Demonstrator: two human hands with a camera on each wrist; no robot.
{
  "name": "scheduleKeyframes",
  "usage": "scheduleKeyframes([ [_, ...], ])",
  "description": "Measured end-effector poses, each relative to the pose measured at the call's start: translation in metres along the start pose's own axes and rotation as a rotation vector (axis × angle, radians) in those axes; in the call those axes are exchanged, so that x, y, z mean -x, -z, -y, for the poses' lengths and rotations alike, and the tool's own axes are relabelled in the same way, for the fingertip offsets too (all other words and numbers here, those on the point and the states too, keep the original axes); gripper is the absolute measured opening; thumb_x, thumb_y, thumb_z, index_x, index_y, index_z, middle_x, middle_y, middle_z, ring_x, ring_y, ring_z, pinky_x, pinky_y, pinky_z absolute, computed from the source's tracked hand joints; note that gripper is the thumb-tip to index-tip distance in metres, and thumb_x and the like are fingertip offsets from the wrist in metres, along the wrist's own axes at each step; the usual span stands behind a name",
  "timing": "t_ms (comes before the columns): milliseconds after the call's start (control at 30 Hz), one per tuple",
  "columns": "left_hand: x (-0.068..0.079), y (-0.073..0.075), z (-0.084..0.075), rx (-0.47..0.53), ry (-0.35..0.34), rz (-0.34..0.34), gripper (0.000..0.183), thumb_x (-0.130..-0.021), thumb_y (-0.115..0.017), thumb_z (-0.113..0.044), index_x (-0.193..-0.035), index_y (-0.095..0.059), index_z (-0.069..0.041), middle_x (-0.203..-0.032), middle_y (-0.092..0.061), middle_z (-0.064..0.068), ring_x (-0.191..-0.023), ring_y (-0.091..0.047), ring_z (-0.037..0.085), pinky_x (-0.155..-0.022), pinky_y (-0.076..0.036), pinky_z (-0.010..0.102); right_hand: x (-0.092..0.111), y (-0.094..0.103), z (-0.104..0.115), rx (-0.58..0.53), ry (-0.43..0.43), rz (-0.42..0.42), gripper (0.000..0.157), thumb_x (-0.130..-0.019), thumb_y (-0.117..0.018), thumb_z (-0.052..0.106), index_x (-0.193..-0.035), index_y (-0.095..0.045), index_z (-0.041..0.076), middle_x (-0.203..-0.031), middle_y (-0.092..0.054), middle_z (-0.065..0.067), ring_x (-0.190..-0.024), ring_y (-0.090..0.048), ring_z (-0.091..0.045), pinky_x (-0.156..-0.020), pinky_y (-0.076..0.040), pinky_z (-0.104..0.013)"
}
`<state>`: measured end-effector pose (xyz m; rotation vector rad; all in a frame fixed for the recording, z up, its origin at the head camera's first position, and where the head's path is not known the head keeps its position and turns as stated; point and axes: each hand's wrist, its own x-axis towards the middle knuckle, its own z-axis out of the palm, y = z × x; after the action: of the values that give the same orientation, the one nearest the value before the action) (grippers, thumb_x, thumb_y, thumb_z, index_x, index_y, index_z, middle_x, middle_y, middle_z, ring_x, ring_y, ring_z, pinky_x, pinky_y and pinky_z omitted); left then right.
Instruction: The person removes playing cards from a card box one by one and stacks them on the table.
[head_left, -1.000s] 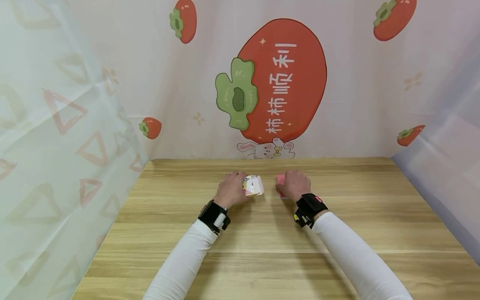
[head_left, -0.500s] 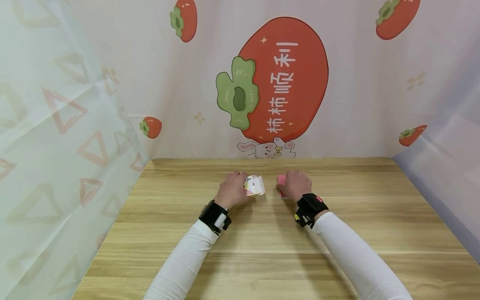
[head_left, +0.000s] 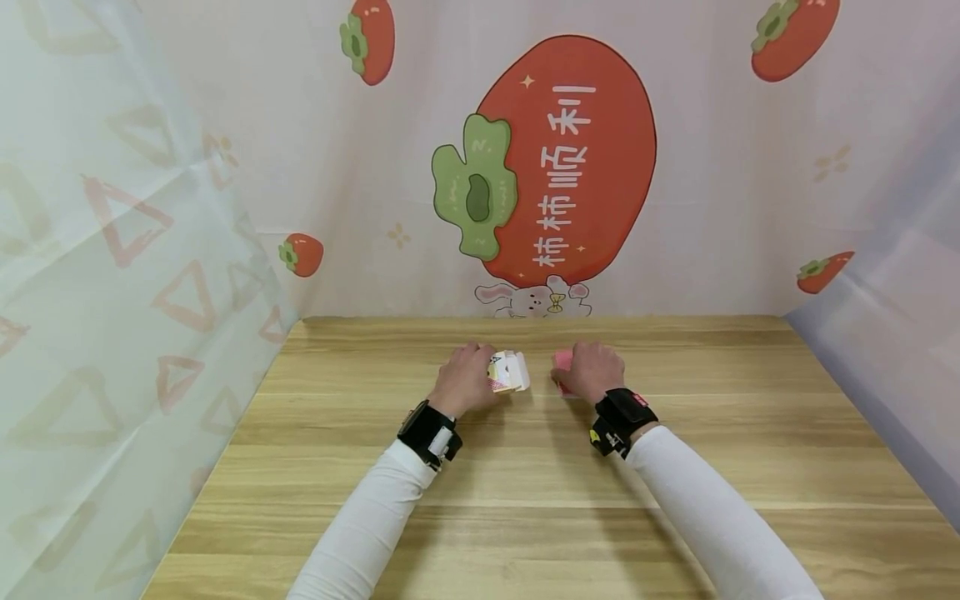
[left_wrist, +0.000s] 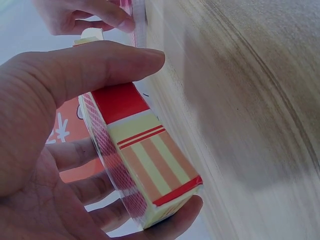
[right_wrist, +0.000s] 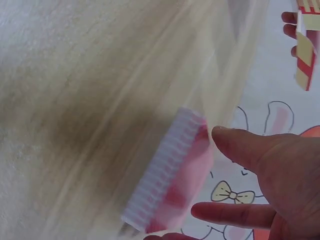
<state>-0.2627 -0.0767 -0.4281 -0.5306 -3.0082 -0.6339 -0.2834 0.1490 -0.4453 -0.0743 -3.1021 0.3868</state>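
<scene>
In the head view my left hand (head_left: 463, 379) grips a playing-card box (head_left: 512, 372), its white end flap standing open towards the right. Up close in the left wrist view, the thumb lies along one edge of the red and cream striped box (left_wrist: 150, 145) and the fingers curl beneath it. A short gap to the right, my right hand (head_left: 595, 372) holds a pink deck of cards (head_left: 562, 360), mostly covered by that hand. The right wrist view shows the deck (right_wrist: 170, 175) close over the tabletop, thumb at one end and fingertips at the other.
Both hands are near the back of a wood-grain table (head_left: 510, 533). Behind it hangs a white curtain (head_left: 712, 208) printed with persimmons, and more cloth (head_left: 112, 292) borders the left side. Black cameras are strapped to the left wrist (head_left: 429, 433) and right wrist (head_left: 621, 419).
</scene>
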Motion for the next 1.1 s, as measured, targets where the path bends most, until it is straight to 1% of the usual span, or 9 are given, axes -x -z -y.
scheduleKeyframes([
  [133,-0.003,-0.001,-0.001,0.004,0.003,0.001,0.067,-0.069,-0.092,-0.017,-0.129,-0.064,-0.004,-0.119,-0.061,0.017,-0.108,-0.057,0.037,-0.076,-0.053,0.054,0.002,0.008,-0.002,-0.048,0.018,-0.008,0.044,-0.089,-0.073,0.048,-0.087,-0.065,0.005,-0.074,-0.057,-0.01,-0.067,-0.054,-0.028,-0.052,-0.041,-0.036],
  [200,-0.005,-0.002,-0.001,0.008,0.002,-0.001,0.066,-0.069,-0.092,-0.016,-0.128,-0.064,-0.005,-0.117,-0.062,0.017,-0.106,-0.057,0.035,-0.075,-0.053,0.053,0.003,0.014,-0.003,-0.103,0.055,-0.024,0.043,-0.09,-0.074,0.045,-0.093,-0.069,0.002,-0.08,-0.063,-0.012,-0.069,-0.056,-0.028,-0.053,-0.044,-0.037],
  [333,-0.01,-0.004,-0.002,0.01,-0.008,-0.008,0.066,-0.068,-0.092,-0.015,-0.127,-0.064,-0.005,-0.113,-0.062,0.015,-0.1,-0.057,0.032,-0.073,-0.053,0.05,0.004,0.025,-0.001,-0.267,0.236,-0.078,0.031,-0.091,-0.077,0.029,-0.104,-0.075,0.001,-0.09,-0.071,-0.011,-0.076,-0.063,-0.025,-0.062,-0.051,-0.038],
  [400,-0.014,-0.003,-0.003,0.004,-0.015,-0.007,0.066,-0.068,-0.092,-0.013,-0.127,-0.064,-0.005,-0.113,-0.061,0.015,-0.1,-0.057,0.031,-0.074,-0.053,0.048,0.003,0.03,0.003,-0.356,0.34,-0.075,0.022,-0.091,-0.076,0.021,-0.103,-0.076,0.002,-0.09,-0.072,-0.009,-0.077,-0.064,-0.022,-0.065,-0.052,-0.036],
  [500,-0.018,-0.002,-0.006,-0.016,-0.037,-0.018,0.063,-0.069,-0.091,-0.013,-0.125,-0.065,-0.005,-0.111,-0.062,0.014,-0.097,-0.058,0.031,-0.074,-0.053,0.046,0.002,0.036,0.01,-0.456,0.441,-0.021,0.013,-0.093,-0.074,0.015,-0.1,-0.077,0.005,-0.087,-0.07,-0.003,-0.077,-0.062,-0.018,-0.067,-0.05,-0.033],
  [600,-0.023,0.0,-0.011,-0.021,-0.058,-0.027,0.062,-0.07,-0.09,-0.013,-0.125,-0.065,-0.005,-0.11,-0.062,0.014,-0.096,-0.057,0.031,-0.074,-0.051,0.044,-0.001,0.039,0.015,-0.502,0.484,0.04,0.01,-0.092,-0.075,0.013,-0.1,-0.078,0.006,-0.088,-0.07,-0.003,-0.076,-0.06,-0.017,-0.067,-0.05,-0.032],
  [700,-0.026,0.004,-0.016,-0.017,-0.08,-0.038,0.062,-0.07,-0.09,-0.014,-0.125,-0.064,-0.005,-0.11,-0.061,0.014,-0.095,-0.055,0.03,-0.076,-0.05,0.042,-0.003,0.041,0.019,-0.521,0.485,0.091,0.008,-0.091,-0.076,0.01,-0.097,-0.078,0.006,-0.087,-0.071,-0.003,-0.076,-0.061,-0.017,-0.067,-0.05,-0.031],
  [833,-0.029,0.007,-0.02,-0.03,-0.097,-0.049,0.062,-0.07,-0.091,-0.014,-0.125,-0.064,-0.006,-0.109,-0.06,0.013,-0.095,-0.054,0.03,-0.079,-0.048,0.04,-0.007,0.043,0.022,-0.539,0.429,0.139,0.008,-0.091,-0.077,0.013,-0.094,-0.079,0.005,-0.086,-0.071,-0.003,-0.074,-0.061,-0.017,-0.066,-0.05,-0.031],
  [1100,-0.032,0.01,-0.024,-0.035,-0.115,-0.043,0.061,-0.07,-0.09,-0.014,-0.124,-0.064,-0.006,-0.107,-0.06,0.012,-0.094,-0.053,0.029,-0.074,-0.049,0.039,-0.013,0.04,0.021,-0.599,0.321,0.163,0.01,-0.089,-0.08,0.014,-0.087,-0.078,0.004,-0.084,-0.071,-0.005,-0.074,-0.057,-0.019,-0.061,-0.046,-0.029],
])
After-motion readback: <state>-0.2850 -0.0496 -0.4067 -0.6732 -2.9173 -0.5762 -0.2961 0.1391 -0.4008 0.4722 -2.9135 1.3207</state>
